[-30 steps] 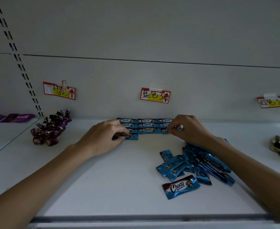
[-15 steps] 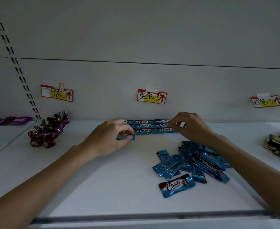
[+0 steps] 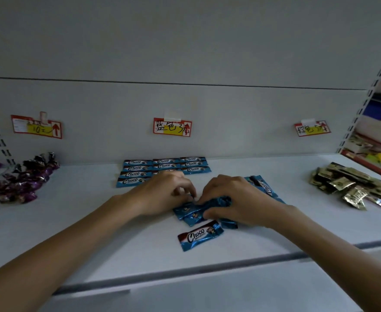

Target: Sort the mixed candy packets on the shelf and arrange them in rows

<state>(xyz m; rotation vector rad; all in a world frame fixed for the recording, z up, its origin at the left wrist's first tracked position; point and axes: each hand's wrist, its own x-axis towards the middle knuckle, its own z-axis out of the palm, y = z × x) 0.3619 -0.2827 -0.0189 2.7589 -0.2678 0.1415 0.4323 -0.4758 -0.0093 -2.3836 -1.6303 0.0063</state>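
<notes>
Blue Choco packets lie in neat rows [image 3: 165, 167] against the back wall of the white shelf [image 3: 77, 221], under the middle price tag [image 3: 172, 127]. In front of them is a loose pile of blue packets [image 3: 194, 212]. My left hand [image 3: 162, 194] and my right hand [image 3: 232, 199] both rest on this pile with curled fingers pinching packets. One single Choco packet [image 3: 199, 235] lies apart, nearer the shelf's front edge.
A heap of purple wrapped candies [image 3: 25, 179] sits at the left under a price tag [image 3: 36, 126]. Gold packets [image 3: 351, 183] are piled at the right under another tag [image 3: 312, 128]. A perforated upright [image 3: 365, 97] bounds the shelf on the right.
Both hands have pulled back from the arranged rows at the wall to the loose blue pile. The view has shifted right, bringing the gold pile fully into sight.
</notes>
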